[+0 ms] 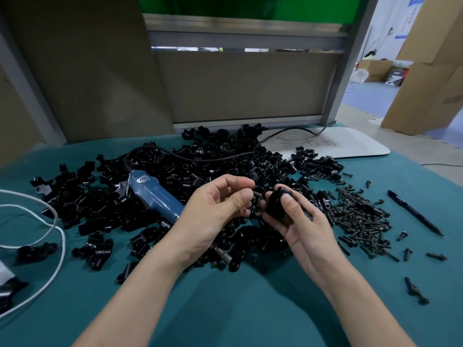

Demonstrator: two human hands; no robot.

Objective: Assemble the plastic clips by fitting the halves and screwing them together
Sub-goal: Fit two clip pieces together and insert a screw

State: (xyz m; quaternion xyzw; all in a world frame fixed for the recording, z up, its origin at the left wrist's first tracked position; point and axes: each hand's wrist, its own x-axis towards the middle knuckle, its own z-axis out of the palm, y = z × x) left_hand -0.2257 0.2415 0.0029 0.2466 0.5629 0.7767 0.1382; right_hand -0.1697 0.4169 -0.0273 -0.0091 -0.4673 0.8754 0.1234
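Note:
My right hand [298, 221] is shut on a black plastic clip [278, 205], held above the table's middle. My left hand [220, 209] pinches a small dark part [255, 196] against the clip's left side; whether it is a screw or a clip half I cannot tell. A big heap of black clip halves [200, 161] lies behind and under both hands. A pile of black screws [360, 216] lies to the right. A blue electric screwdriver [155, 194] rests on the heap, left of my left hand, its bit [221, 254] under my left wrist.
The teal cloth [238, 309] covers the table. A black pen [413, 214] lies at the far right. A white cord [50, 221] loops at the left. A white board [338, 144] with scribbles sits at the back right, and the screwdriver's black cable [225, 157] crosses the heap.

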